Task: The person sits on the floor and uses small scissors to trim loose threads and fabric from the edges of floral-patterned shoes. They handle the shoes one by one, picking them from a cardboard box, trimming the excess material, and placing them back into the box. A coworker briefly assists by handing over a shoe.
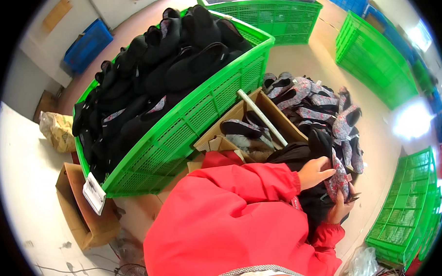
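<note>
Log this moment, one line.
left hand: at floral shoe's edge; right hand: holding it, with pointed tool; nearby: shoe pile, cardboard box

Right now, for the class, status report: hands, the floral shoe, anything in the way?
Left grip, right grip: both on the floral shoe. Shoe pile just beyond. Nothing visibly blocking either grip.

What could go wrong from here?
1. The small pointed item at the right hand, perhaps snips, might nick the patterned shoe it holds.
2. Black shoes are heaped above the green crate's rim; some could slide off.
3. The loose patterned pile beside the cardboard box may topple if bumped.
</note>
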`<action>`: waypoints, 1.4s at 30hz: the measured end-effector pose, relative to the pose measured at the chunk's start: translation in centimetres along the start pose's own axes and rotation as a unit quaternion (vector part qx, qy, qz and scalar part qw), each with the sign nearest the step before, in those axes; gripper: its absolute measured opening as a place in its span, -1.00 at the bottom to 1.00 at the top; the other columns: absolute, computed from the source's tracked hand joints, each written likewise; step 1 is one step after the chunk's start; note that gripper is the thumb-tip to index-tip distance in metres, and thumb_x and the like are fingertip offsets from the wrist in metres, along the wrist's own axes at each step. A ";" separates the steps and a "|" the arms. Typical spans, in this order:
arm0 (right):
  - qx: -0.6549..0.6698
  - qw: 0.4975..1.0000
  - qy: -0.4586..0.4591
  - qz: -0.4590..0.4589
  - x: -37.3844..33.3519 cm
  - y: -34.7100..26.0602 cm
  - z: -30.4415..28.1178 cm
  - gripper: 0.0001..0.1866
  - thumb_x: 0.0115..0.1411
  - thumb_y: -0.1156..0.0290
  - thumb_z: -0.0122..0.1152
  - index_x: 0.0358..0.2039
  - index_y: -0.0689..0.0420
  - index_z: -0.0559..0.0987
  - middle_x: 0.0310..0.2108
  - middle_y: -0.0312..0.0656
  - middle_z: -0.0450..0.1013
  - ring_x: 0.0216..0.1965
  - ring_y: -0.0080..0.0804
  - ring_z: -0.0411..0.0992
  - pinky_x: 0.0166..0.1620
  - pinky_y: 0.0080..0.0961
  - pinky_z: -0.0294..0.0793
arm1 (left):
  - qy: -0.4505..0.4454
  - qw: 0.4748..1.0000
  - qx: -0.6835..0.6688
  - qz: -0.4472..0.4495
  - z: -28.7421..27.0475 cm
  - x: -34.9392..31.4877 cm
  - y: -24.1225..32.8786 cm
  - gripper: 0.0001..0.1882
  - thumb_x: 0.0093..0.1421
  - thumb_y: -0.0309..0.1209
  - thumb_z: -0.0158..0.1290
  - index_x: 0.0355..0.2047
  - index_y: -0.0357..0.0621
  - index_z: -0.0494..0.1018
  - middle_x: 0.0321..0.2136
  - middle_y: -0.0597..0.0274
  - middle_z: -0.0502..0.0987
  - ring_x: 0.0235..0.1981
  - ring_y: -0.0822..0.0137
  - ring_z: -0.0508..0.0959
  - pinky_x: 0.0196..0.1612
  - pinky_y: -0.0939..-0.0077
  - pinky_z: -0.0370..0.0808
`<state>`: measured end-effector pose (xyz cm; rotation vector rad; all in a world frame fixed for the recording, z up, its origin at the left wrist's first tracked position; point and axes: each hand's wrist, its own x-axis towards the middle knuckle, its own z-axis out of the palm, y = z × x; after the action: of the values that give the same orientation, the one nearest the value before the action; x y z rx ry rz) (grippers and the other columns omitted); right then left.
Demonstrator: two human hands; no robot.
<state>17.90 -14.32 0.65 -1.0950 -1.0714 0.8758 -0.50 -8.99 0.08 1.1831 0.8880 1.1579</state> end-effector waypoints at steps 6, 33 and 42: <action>-0.103 0.981 -0.149 -0.068 -0.4 -2.0 -0.8 -0.46 0.01 0.63 0.35 0.04 0.24 0.43 0.11 -0.05 0.40 0.10 -0.29 0.39 0.14 -0.39 0.40 | -0.022 0.933 -0.352 -0.070 2.6 1.5 -1.6 -0.74 0.37 -0.26 -0.02 -0.08 -0.18 0.38 -0.18 0.13 0.54 -0.17 0.29 0.57 0.01 0.36 0.49; -0.087 0.963 -0.210 0.142 -2.6 -2.2 2.8 -0.76 0.17 0.56 0.24 -0.12 0.28 0.54 -0.29 -0.27 0.54 -0.27 -0.67 0.42 -0.17 -0.63 0.45 | 0.023 0.872 -0.361 -0.330 -2.6 -4.4 -0.2 -0.77 0.33 -0.25 0.08 -0.22 -0.17 0.44 -0.32 0.27 0.57 -0.29 0.38 0.58 -0.18 0.44 0.54; -0.158 0.956 -0.209 0.129 -1.2 0.8 5.4 -0.74 0.15 0.32 0.29 -0.28 0.26 0.54 -0.51 -0.11 0.50 -0.48 -0.51 0.44 -0.36 -0.48 0.43 | 0.114 0.945 -0.110 -0.287 -5.0 -2.3 -0.9 -0.75 0.26 -0.33 0.17 -0.35 -0.28 0.41 -0.46 0.24 0.52 -0.46 0.43 0.53 -0.40 0.48 0.48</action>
<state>12.39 -13.88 0.18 -1.3734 -1.4788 1.2096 -5.60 -10.09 -1.86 0.5509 1.1500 0.8873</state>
